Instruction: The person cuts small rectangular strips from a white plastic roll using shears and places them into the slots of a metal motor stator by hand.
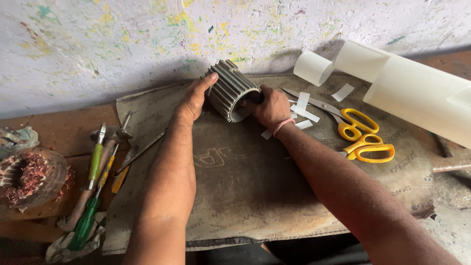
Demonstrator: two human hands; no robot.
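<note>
Two hands are working on a ribbed metal stator core (230, 88), which is lying on its side at the far edge of a worn grey mat (245, 196), close to the paint-flecked wall (98, 44). The left hand (196, 98) is lying spread against the ribbed outer shell, thumb up near the top rim, steadying it. The right hand (270, 107) is reaching into the open bore with its fingers curled together; whether they are pinching an insulation slip cannot be told, since the fingertips are hidden inside. For good work at this step, the left palm should be pressing the core firmly down so that it is not rolling, while the right fingers are moving along one slot at a time. White paper strips (303, 105) are lying just beside the right hand, yellow-handled scissors (360, 137) are lying farther right, and a large roll of white insulating sheet (417, 93) is crowding the right side of the mat. On the left, pliers and screwdrivers (95, 181) are resting well apart from the core, next to a coil of copper winding (27, 176). Nothing is blocking the bore except the right hand.
</note>
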